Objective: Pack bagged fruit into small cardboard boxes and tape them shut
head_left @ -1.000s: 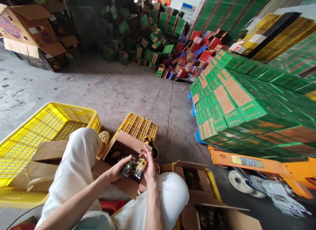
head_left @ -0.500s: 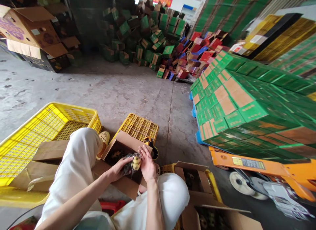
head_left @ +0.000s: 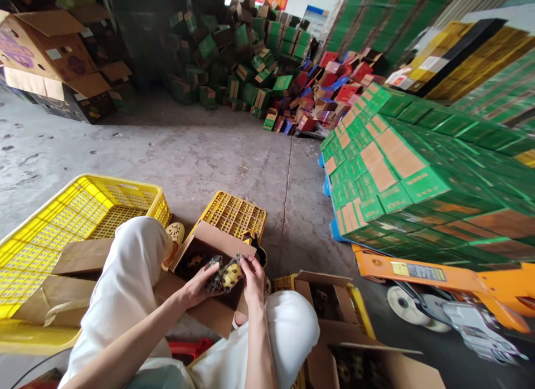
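Observation:
My left hand [head_left: 199, 284] is closed round a yellow, dark-patched fruit [head_left: 232, 276] wrapped in a thin plastic bag with dark markings. On the bag's other side, my right hand [head_left: 253, 276] pinches its edge near the top. Both hands are above an open cardboard box [head_left: 223, 238] between my knees. More yellow-and-dark bagged pieces [head_left: 196, 261] lie inside, partly in shadow. Under the box is an upturned yellow crate [head_left: 234, 212].
To my left stands a large yellow crate [head_left: 161, 197] holding folded cardboard. Open boxes [head_left: 326, 277] with similar pieces sit by my right knee. An orange pallet jack [head_left: 401, 267] and stacked green cartons [head_left: 376, 171] are at the right. Loose cartons [head_left: 251, 93] are heaped behind.
My right hand has gone from spread fingers beside the fruit to pinching its bag. The fruit has turned and shows more of its yellow side.

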Motion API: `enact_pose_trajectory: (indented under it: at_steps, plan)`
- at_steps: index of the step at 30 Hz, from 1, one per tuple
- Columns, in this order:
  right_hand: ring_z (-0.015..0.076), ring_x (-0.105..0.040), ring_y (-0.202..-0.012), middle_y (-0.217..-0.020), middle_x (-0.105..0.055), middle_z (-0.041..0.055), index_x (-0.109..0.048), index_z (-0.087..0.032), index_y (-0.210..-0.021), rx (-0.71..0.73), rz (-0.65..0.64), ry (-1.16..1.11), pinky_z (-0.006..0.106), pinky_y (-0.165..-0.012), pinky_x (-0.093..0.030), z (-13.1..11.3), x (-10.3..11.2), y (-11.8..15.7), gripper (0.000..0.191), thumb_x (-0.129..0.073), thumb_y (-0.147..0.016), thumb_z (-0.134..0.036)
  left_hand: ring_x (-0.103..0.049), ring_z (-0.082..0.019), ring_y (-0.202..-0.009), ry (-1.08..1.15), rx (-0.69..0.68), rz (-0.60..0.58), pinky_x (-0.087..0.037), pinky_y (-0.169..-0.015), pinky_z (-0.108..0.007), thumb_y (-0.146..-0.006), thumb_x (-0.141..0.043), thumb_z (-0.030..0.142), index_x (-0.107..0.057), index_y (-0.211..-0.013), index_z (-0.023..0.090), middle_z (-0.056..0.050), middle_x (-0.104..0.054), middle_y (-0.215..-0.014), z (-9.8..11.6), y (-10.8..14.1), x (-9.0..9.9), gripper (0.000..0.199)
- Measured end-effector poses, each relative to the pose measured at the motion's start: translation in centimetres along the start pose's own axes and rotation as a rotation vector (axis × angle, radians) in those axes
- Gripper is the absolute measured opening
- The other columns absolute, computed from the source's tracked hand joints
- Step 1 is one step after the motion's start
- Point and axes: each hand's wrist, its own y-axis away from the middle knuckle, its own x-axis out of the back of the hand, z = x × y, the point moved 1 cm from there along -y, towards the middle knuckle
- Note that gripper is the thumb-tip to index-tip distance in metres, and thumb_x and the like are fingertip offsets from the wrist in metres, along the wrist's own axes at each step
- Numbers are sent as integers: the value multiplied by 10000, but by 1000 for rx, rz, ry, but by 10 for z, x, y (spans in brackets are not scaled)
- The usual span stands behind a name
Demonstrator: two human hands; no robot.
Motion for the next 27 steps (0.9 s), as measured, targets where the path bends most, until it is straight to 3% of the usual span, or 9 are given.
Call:
enact_pose_trajectory:
  at_steps: [3, 6, 10, 16, 19, 23, 27]
  plan:
    - [265, -756, -1001, -1092, -839, 55, -823, -243, -1032, 18, 56, -47, 372, -926, -593, 2, 3, -2, 440, -883, -760, -583, -795, -363, -1154, -31, -81, 22, -671, -898, -454, -754, -1024, 410, -513, -1513, 231, -201, -733, -1401, 0, 1, -2, 932]
    - [269, -752, -973, -1040, -835, 56, -823, -239, -1009, 18, 76, -46, 378, -915, -594, 3, 4, -1, 435, -890, -759, -589, -806, -352, -1083, -73, -138, 74, -682, -844, -419, -672, -1063, 307, -506, -1502, 229, -186, -749, -1341, -2, -1, -1, 1002]
    - [321, -758, -1018, -1046, -839, 94, -834, -235, -997, 27, 24, -12, 422, -905, -606, -1, 2, 1, 446, -837, -806, -639, -811, -311, -983, -81, -183, 88, -680, -780, -370, -633, -1055, 263, -510, -1519, 242, -130, -783, -1204, -7, -6, 3, 1041]
    - [334, -751, -1161, -1194, -830, 110, -847, -250, -1099, 33, -64, 8, 460, -1045, -600, -18, -1, 7, 433, -769, -900, -626, -799, -251, -874, -53, -227, 88, -668, -742, -324, -622, -1043, 224, -521, -1524, 222, -84, -792, -1068, -10, -10, 6, 1042]
    - [327, -744, -1203, -1240, -823, 105, -854, -256, -1140, 1, -110, 25, 420, -1018, -619, -23, -3, 11, 475, -745, -920, -663, -797, -241, -857, -52, -223, 99, -664, -726, -310, -631, -1027, 208, -543, -1495, 211, -80, -795, -1058, -10, -9, 5, 990]
    - [346, -754, -1173, -1253, -814, 109, -866, -239, -1111, -132, -210, 0, 391, -824, -672, -19, -6, 16, 523, -805, -853, -690, -787, -219, -801, -47, -207, 160, -647, -657, -275, -652, -983, 171, -577, -1452, 219, -57, -800, -1023, -8, -9, 4, 898]
    - [363, -739, -1205, -1283, -788, 141, -878, -220, -1033, -107, -85, 30, 400, -790, -689, -15, -1, 18, 465, -886, -778, -609, -786, -204, -790, 14, -192, 207, -644, -631, -256, -729, -960, 184, -647, -1319, 184, -69, -808, -1022, -5, -10, 5, 669]
